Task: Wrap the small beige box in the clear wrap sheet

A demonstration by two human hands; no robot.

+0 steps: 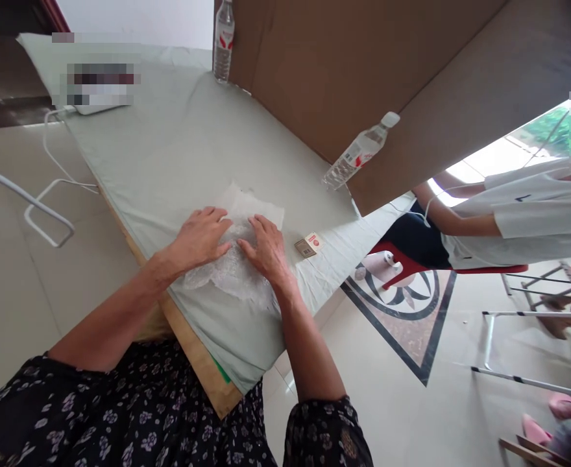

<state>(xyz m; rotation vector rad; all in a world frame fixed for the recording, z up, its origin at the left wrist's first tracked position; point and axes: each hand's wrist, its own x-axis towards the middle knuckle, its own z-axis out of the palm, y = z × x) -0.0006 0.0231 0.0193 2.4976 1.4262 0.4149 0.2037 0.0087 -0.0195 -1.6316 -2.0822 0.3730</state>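
Observation:
A translucent white sheet of what looks like bubble wrap [237, 275] lies crumpled on the cloth-covered table [169, 143], near its front corner. Over the left part of the sheet rests my left hand [202, 237], its fingers stretched forward and apart. My right hand [265, 248] lies on the sheet's right side, fingers extended and thumb toward the left hand. Both palms face down, and neither hand grips anything visible. Whether something lies under the sheet is hidden. Just right of my right hand is a small brown and white box or card [308, 245].
A clear water bottle [358, 155] leans by the brown cardboard partition [324, 71]; another bottle [224, 45] stands at its far end. A white device [103, 97] with a cable sits at the far left. A person in a white shirt [523, 207] sits beyond the partition.

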